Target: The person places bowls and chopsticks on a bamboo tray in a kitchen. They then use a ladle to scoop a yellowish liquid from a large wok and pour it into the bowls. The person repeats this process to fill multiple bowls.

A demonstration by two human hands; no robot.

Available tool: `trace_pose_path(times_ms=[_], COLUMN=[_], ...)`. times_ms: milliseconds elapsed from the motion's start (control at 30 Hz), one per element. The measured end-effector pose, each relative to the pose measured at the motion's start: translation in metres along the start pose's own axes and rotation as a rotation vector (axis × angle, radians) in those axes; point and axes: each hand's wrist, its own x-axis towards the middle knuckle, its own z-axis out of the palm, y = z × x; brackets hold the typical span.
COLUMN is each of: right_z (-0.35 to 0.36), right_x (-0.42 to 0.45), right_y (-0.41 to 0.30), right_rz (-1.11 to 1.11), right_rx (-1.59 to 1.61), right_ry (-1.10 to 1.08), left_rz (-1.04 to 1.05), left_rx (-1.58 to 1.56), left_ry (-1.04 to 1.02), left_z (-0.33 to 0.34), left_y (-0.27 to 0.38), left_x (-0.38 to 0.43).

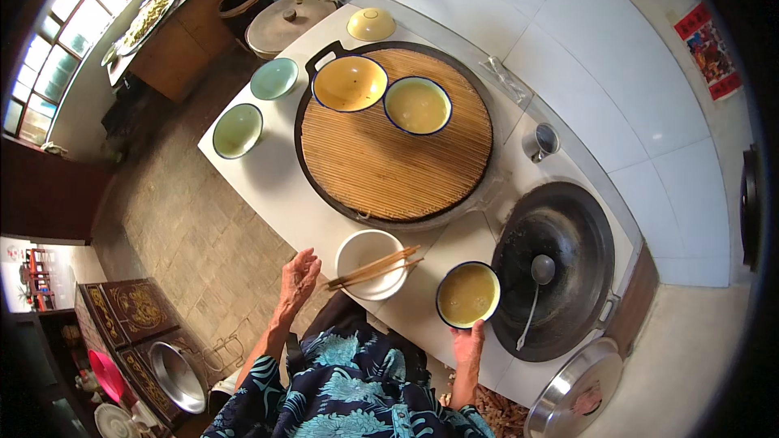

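Observation:
My right hand [467, 347] grips the near rim of a blue-rimmed enamel bowl [467, 294] of cloudy yellowish liquid, close to the left edge of a dark iron wok [593, 237]. A ladle [542, 270] rests inside the wok. Holding nothing, my left hand [300, 280] hovers by the counter's front edge with its fingers loosely bent. To its right stands a white bowl [353, 249] with wooden chopsticks [374, 267] laid across its rim. Beyond, a second filled bowl [417, 105] and an orange-yellow bowl [349, 83] sit on a round slatted wooden cover [395, 164].
Two green bowls [237, 131] [274, 78] line the counter's left side. An overturned yellow bowl [371, 24] lies behind the cover. A metal cup [546, 140] stands by the tiled wall. One metal lid or basin [575, 392] leans at the counter's near right corner.

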Motion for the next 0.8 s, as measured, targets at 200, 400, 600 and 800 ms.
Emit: trace_pose_path(times_ms=[200,400,600,800], right_z=[0.021,0.019,0.024,0.052], right_x=[0.014,0.023,0.029,0.024], right_y=[0.006,0.002,-0.016,-0.048], right_rz=[-0.080,-0.128,-0.101,-0.101], right_rx=[0.032,0.062,-0.003,-0.137], right_ry=[0.175,0.169,0.173,0.126], left_rz=[-0.105,-0.150,-0.303,-0.437], left_rx=[0.163,0.224,0.263,0.213], left_ry=[-0.149,-0.143,-0.158,-0.110], left_z=[-0.042,-0.057,-0.063,-0.068], left_y=[-0.040,-0.092,-0.131,-0.182], left_x=[0.025,0.026,0.003,-0.028])
